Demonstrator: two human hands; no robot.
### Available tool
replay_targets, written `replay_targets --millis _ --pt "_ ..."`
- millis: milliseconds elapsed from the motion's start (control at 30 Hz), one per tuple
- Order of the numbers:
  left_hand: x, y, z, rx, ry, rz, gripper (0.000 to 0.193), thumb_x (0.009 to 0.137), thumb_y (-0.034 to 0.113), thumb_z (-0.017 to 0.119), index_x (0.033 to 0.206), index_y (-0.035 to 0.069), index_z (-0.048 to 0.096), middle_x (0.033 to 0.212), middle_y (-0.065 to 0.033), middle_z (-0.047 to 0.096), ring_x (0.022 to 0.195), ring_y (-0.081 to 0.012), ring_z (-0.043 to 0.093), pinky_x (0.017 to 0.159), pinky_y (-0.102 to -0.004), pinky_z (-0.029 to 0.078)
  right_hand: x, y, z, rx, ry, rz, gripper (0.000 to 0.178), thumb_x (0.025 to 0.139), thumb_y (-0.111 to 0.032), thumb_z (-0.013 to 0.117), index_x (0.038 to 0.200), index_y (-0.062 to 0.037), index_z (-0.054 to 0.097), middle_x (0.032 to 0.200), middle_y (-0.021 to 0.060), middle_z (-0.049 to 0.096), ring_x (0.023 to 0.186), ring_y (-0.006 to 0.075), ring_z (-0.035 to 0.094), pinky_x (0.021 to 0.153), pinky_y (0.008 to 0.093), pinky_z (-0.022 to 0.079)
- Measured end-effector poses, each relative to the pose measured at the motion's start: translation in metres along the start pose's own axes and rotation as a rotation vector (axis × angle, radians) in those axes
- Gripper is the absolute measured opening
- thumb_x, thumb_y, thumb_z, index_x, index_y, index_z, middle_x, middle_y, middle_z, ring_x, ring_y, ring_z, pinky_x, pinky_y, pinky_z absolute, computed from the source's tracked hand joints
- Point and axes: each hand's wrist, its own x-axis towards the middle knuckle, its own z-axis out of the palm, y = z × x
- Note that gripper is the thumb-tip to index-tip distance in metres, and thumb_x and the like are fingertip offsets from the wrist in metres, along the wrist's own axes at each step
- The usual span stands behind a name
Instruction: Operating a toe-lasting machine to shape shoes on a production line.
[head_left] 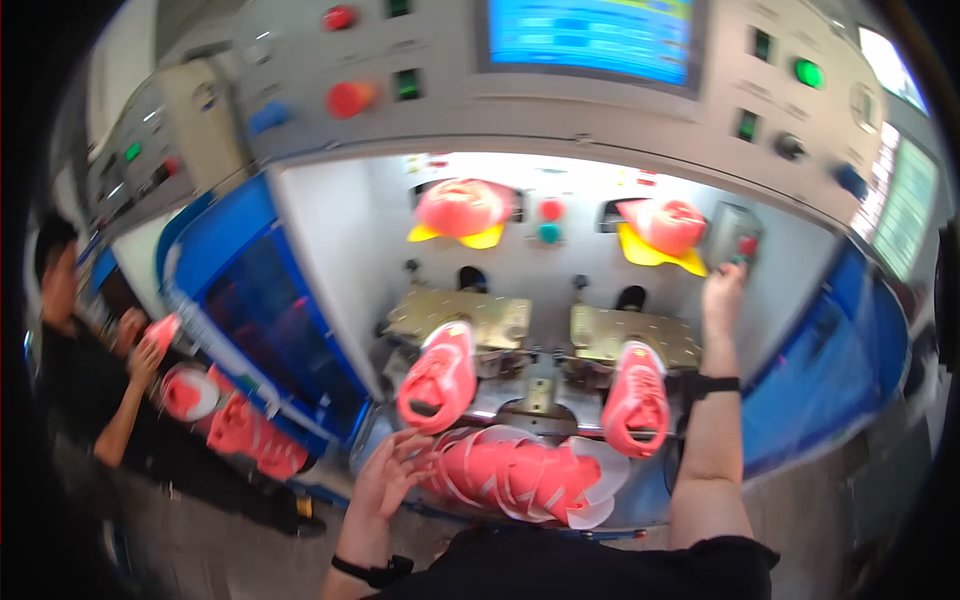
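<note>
My right hand [724, 288] reaches up to a small grey control box [735, 232] on the machine's right inner wall. Its fingers look curled, with the tip at the green button below the red one. My left hand [392, 470] is open, fingers spread, beside the left end of a row of overlapping pink shoe uppers [520, 474]; I cannot tell whether it touches them. Two more pink shoe uppers, the left [440, 378] and the right [636, 400], sit on the lower fixtures. Above, a left pink heel piece [465, 208] and a right one [668, 226] cover moulds with yellow edges.
A panel with a blue screen [590, 40], knobs and lit buttons spans the top. Brass-coloured plates [470, 316] stand behind the lower uppers. Blue side guards [285, 320] flank the opening. At left, a co-worker [90, 370] in black holds a pink piece near more uppers [255, 435].
</note>
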Motion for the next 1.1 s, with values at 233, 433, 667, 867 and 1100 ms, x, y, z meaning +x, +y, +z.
replay_targets --millis 233,433,667,867,1100 --pt "-0.006 -0.015 -0.014 -0.031 0.078 -0.205 0.037 0.102 0.033 0.045 0.123 0.006 0.058 0.116 -0.0114 0.066 0.102 -0.0258 0.066 0.088 -0.0405 0.054 0.035 0.193 -0.105 0.070 -0.390 0.153 0.034 0.088 -0.018 0.063 0.116 0.0007 0.059 0.138 0.0238 0.047 0.127 0.0321 0.046 0.107 0.0413 0.037" --pt "-0.005 -0.052 -0.027 -0.096 0.426 -0.084 0.028 0.098 0.031 0.052 0.111 0.008 0.061 0.104 -0.0080 0.068 0.094 -0.0227 0.066 0.081 -0.0380 0.054 -0.067 -0.065 -0.182 0.227 -0.455 -0.123 0.021 0.098 -0.014 0.050 0.114 -0.0032 0.059 0.123 0.0081 0.061 0.107 0.0175 0.057 0.085 0.0243 0.046" --pt "0.074 -0.037 -0.080 -0.126 0.346 -0.102 0.030 0.091 0.042 0.064 0.106 0.016 0.065 0.099 -0.0022 0.068 0.088 -0.0186 0.064 0.079 -0.0396 0.052 -0.245 -0.241 -0.174 0.791 -0.970 -0.139 0.011 0.093 -0.009 0.063 0.090 0.0017 0.062 0.083 0.0098 0.064 0.075 0.0173 0.062 0.063 0.0280 0.048" --pt "0.093 -0.016 -0.074 -0.045 0.204 -0.249 0.041 0.093 0.048 0.061 0.119 0.016 0.060 0.106 -0.0037 0.069 0.090 -0.0188 0.069 0.076 -0.0393 0.058 -0.316 -0.285 -0.117 0.469 -1.199 -0.377 0.031 0.086 -0.022 0.068 0.112 -0.0081 0.060 0.123 0.0095 0.059 0.074 0.0267 0.067 0.063 0.0354 0.054" --pt "0.114 -0.022 -0.101 0.075 0.150 -0.223 0.043 0.091 0.047 0.066 0.111 0.009 0.058 0.096 -0.0040 0.068 0.080 -0.0164 0.069 0.065 -0.0308 0.057 -0.384 -0.304 -0.053 0.308 -1.125 -0.383 0.055 0.083 -0.028 0.070 0.128 -0.0059 0.046 0.120 0.0149 0.056 0.085 0.0366 0.065 0.065 0.0439 0.053"
